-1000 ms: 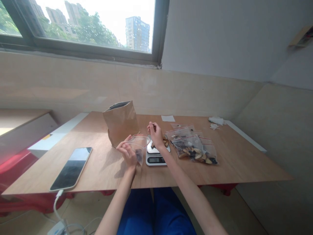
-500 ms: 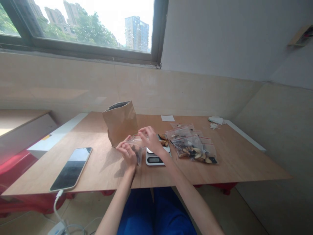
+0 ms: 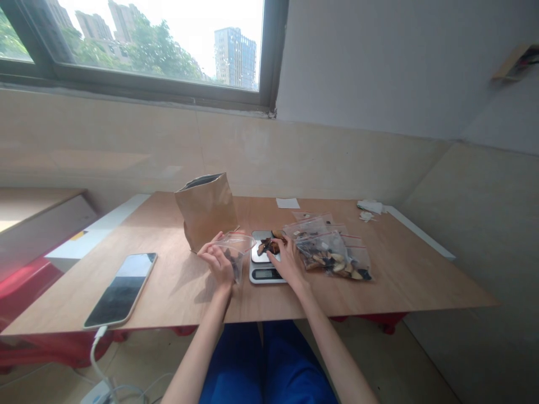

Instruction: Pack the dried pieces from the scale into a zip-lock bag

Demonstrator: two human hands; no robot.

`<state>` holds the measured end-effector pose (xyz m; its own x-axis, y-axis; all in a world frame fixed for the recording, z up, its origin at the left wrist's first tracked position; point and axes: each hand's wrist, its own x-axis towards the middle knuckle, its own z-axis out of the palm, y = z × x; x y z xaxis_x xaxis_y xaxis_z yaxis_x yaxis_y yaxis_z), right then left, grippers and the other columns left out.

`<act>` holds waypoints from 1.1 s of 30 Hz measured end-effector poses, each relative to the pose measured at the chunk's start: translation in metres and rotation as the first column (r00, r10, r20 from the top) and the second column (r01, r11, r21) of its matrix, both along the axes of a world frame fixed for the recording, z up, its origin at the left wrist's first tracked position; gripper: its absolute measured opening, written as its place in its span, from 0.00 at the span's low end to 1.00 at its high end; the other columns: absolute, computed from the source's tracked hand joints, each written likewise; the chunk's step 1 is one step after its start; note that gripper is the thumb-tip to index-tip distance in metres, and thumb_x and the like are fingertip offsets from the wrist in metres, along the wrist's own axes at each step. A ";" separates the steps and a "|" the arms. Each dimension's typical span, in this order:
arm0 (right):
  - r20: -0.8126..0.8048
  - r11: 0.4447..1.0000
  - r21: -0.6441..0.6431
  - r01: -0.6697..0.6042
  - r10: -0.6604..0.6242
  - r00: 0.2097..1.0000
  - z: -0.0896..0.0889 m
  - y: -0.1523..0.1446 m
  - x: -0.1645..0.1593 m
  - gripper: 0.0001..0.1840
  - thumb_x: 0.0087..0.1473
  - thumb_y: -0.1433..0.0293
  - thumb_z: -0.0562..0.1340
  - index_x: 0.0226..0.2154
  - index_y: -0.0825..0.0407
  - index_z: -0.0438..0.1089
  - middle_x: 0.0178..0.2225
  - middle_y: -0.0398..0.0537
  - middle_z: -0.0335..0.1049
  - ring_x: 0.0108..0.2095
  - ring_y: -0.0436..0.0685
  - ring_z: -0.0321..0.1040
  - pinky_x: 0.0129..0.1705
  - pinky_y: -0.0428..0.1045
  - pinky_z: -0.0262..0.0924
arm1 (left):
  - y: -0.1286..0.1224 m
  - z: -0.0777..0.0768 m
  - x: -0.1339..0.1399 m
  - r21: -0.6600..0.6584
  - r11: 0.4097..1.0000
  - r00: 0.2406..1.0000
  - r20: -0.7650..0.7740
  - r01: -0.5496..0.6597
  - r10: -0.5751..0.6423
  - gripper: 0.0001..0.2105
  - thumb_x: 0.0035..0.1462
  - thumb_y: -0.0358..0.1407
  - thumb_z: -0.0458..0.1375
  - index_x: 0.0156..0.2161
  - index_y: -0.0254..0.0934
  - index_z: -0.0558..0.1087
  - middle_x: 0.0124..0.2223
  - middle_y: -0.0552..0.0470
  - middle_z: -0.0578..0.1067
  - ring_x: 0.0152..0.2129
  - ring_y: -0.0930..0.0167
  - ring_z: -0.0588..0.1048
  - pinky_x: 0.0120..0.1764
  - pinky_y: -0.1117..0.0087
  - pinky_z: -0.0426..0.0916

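At the left of the counter (image 3: 404, 275) lies a phone (image 3: 121, 289) with a cable plugged in, and beyond it to the right stands an open brown paper bag (image 3: 208, 213). Just in front of that, the left hand (image 3: 219, 266) has its fingers grasping an open clear pouch (image 3: 237, 259) with dark pieces inside, beside the white scale (image 3: 256, 275). Over the scale the right hand's (image 3: 289, 262) fingers touch dried slices (image 3: 264, 247) on its plate, though whether they grip any I cannot tell, and filled zip bags (image 3: 337, 258) lie heaped at the right.
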<state>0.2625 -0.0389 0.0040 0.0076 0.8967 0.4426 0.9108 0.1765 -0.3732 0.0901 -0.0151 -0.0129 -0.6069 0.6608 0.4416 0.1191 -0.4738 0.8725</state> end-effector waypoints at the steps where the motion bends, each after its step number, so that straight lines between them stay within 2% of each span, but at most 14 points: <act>1: 0.004 1.000 0.005 0.003 -0.003 1.000 0.000 0.000 -0.001 0.17 0.53 0.64 0.59 0.46 0.50 0.67 0.51 0.57 0.58 0.50 0.64 0.61 0.49 0.58 0.58 | 0.000 0.000 0.000 0.004 1.000 1.000 -0.002 -0.004 0.004 0.12 0.63 0.43 0.41 0.45 0.38 0.56 0.49 0.36 0.71 0.45 0.65 0.73 0.50 0.58 0.65; 9: -0.005 1.000 -0.011 0.026 -0.026 1.000 0.002 0.000 -0.002 0.12 0.54 0.65 0.58 0.41 0.49 0.70 0.43 0.53 0.61 0.42 0.62 0.62 0.43 0.55 0.59 | -0.003 0.004 0.001 0.022 1.000 1.000 0.006 -0.006 0.006 0.10 0.63 0.43 0.42 0.43 0.39 0.54 0.47 0.38 0.71 0.43 0.66 0.73 0.48 0.58 0.64; 17: -0.106 0.999 0.022 -0.050 0.052 0.993 0.000 -0.001 0.007 0.09 0.54 0.68 0.58 0.37 0.51 0.70 0.39 0.52 0.63 0.41 0.61 0.62 0.45 0.55 0.59 | -0.003 0.004 0.000 0.021 1.000 1.000 -0.008 -0.013 0.013 0.10 0.63 0.43 0.42 0.44 0.39 0.54 0.46 0.39 0.72 0.42 0.66 0.73 0.48 0.57 0.64; 21: -0.235 0.996 0.056 -0.073 0.084 0.968 -0.001 -0.002 0.011 0.09 0.54 0.67 0.58 0.36 0.51 0.70 0.38 0.51 0.63 0.41 0.59 0.63 0.45 0.54 0.60 | -0.003 0.005 0.000 0.015 1.000 1.000 -0.008 -0.006 0.006 0.09 0.63 0.42 0.42 0.43 0.39 0.53 0.47 0.38 0.72 0.43 0.66 0.73 0.47 0.58 0.65; 24: -0.383 0.995 0.076 -0.065 0.090 0.919 0.002 0.000 0.011 0.10 0.53 0.64 0.58 0.35 0.51 0.71 0.37 0.50 0.64 0.39 0.57 0.66 0.43 0.52 0.61 | -0.003 0.004 0.000 0.026 1.000 1.000 0.002 0.007 -0.007 0.09 0.63 0.42 0.42 0.43 0.40 0.53 0.47 0.37 0.72 0.43 0.65 0.73 0.47 0.58 0.64; 28: -0.564 0.993 0.105 -0.048 0.099 0.820 0.018 0.005 0.002 0.12 0.52 0.61 0.59 0.33 0.52 0.71 0.35 0.49 0.67 0.36 0.55 0.66 0.42 0.52 0.61 | 0.000 0.000 0.000 0.045 0.999 1.000 0.004 0.028 -0.028 0.10 0.63 0.43 0.42 0.44 0.39 0.53 0.48 0.38 0.72 0.43 0.65 0.73 0.49 0.56 0.64; 31: -0.676 0.987 0.127 -0.099 0.159 0.720 0.040 0.008 -0.012 0.12 0.52 0.61 0.60 0.33 0.53 0.71 0.33 0.48 0.69 0.34 0.54 0.66 0.41 0.51 0.62 | 0.000 -0.003 0.000 0.020 0.999 0.999 0.002 0.043 -0.043 0.10 0.63 0.43 0.41 0.44 0.39 0.53 0.48 0.37 0.71 0.43 0.65 0.73 0.48 0.56 0.65; 33: -0.698 0.981 0.124 -0.151 0.194 0.689 0.056 0.008 -0.024 0.12 0.51 0.61 0.60 0.33 0.53 0.71 0.34 0.48 0.69 0.34 0.53 0.66 0.40 0.49 0.61 | 0.000 -0.004 0.001 0.008 0.998 0.998 -0.007 0.058 -0.058 0.10 0.63 0.43 0.41 0.44 0.39 0.53 0.48 0.37 0.71 0.44 0.65 0.73 0.48 0.56 0.65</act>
<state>0.2387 -0.0310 0.0603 0.1838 0.8897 0.4178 0.3367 0.3423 -0.8772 0.0908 -0.0152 -0.0170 -0.5641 0.6912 0.4516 0.0973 -0.4875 0.8677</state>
